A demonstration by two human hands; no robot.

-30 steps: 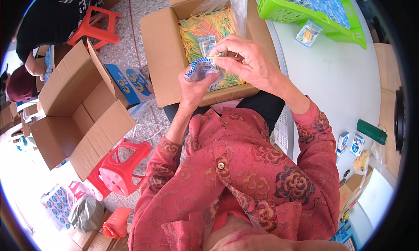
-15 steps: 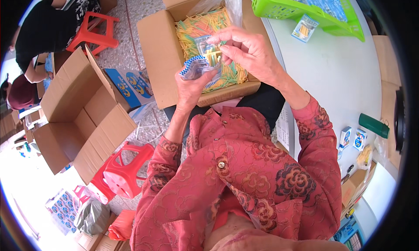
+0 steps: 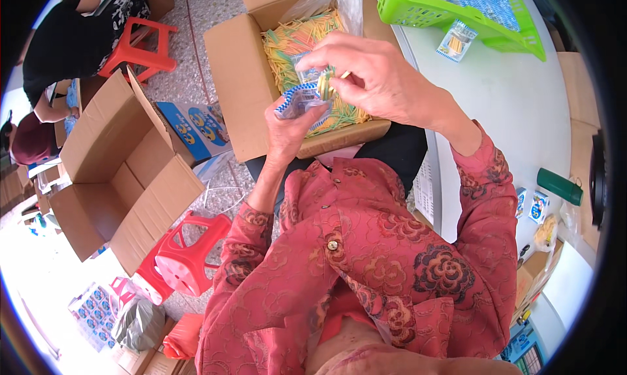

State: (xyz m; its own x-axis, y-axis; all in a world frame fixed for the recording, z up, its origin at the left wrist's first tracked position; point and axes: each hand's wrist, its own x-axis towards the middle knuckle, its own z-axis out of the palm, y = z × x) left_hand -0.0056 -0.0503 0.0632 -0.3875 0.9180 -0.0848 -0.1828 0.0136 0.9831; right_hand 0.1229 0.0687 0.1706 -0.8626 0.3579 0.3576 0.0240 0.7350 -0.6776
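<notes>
Above an open brown cardboard box [image 3: 232,91] set close against the lap, a small clear plastic bag with a blue-and-white checked edge [image 3: 297,99] is gripped by the left hand [image 3: 286,132]. That hand is closed around the bag's lower part, thumb on the near side, presumably so that the mouth is left free and turned toward the other hand.

At the mouth, a small bundle of short yellow and pale green sticks [image 3: 324,84] is met by the right hand [image 3: 372,78], which is half closed, with its fingers curled and its thumb brought near them. A pale yellow stick end [image 3: 347,75] is seen caught between thumb and fingers; whether the bundle itself is pinched or loose cannot be told.

Beneath the hands, the box is filled with loose yellow, green and pink sticks [image 3: 281,52], placed, it seems, within short reach and where anything dropped would be caught. On the white tabletop [image 3: 516,120] to the right, a blue-and-white packet with sticks inside [image 3: 457,42] is laid beside a bright green plastic basket [image 3: 418,13], in which many blue-and-white packets [image 3: 480,9] are gathered, likely for easy reach from the seat.
</notes>
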